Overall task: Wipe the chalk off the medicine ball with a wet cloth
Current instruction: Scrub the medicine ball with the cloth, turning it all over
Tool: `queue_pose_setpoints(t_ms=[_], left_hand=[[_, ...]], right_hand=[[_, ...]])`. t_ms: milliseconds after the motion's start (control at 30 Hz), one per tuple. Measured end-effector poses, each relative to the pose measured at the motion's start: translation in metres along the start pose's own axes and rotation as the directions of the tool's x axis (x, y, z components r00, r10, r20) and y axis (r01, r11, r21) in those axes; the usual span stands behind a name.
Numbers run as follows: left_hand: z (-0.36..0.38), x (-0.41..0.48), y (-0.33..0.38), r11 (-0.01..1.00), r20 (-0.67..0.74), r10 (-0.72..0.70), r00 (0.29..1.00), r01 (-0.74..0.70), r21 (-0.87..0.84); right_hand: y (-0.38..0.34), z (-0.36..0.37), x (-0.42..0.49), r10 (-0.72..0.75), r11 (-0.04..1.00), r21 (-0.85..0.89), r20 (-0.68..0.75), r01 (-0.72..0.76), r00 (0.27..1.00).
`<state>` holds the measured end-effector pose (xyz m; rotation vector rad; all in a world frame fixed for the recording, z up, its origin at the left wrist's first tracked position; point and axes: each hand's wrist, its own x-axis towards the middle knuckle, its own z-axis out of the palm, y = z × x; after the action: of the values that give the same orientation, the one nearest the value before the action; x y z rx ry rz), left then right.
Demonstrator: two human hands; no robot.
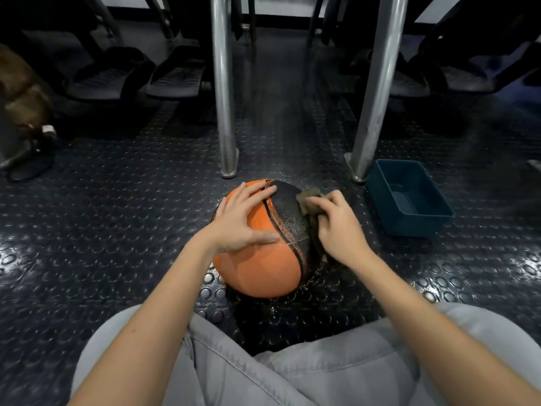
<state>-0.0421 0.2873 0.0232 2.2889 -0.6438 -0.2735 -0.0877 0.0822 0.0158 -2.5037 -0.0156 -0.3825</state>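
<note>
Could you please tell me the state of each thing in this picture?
Orange-and-black rubber medicine ball: on the studded floor, steadied.
Brown crumpled cloth: pressed against the ball's black panel.
Left hand: spread flat on the ball.
Right hand: holding the cloth.
Teal plastic tub: upright, uncovered, contents unclear.

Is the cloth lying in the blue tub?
No, the right hand holds the cloth against the medicine ball, on its dark panel, apart from the blue tub.
</note>
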Motion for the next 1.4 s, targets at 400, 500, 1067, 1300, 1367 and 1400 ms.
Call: queue_pose_setpoints(t_ms=[400,500,1067,1300,1367,1400], left_hand=[[0.005,0.003,0.004,1.000,-0.064,-0.024,0.998,0.023,-0.020],[0.005,0.001,0.002,0.999,-0.063,-0.026,0.998,0.025,-0.024],[0.006,-0.002,0.005,0.999,-0.082,-0.018,0.996,0.015,-0.041],[0.010,-0.007,0.006,1.000,-0.090,-0.007,0.996,0.005,-0.028],[0.012,-0.005,0.010,1.000,-0.099,-0.011,0.995,0.011,-0.005],[0.012,-0.004,0.012,1.000,-0.105,-0.015,0.994,0.015,0.001]], right_hand=[[-0.010,0.001,-0.010,-0.103,0.994,-0.044,-0.069,0.100,0.992],[-0.025,0.003,-0.040,-0.291,0.954,-0.078,-0.032,0.288,0.956],[-0.001,-0.004,-0.007,-0.040,0.996,-0.083,-0.043,0.036,0.998],[-0.013,-0.003,-0.015,-0.298,0.950,-0.123,-0.069,0.289,0.952],[-0.005,-0.005,-0.002,-0.151,0.986,-0.078,-0.095,0.144,0.984],[-0.009,-0.004,-0.003,-0.149,0.988,-0.066,-0.108,0.143,0.983]])
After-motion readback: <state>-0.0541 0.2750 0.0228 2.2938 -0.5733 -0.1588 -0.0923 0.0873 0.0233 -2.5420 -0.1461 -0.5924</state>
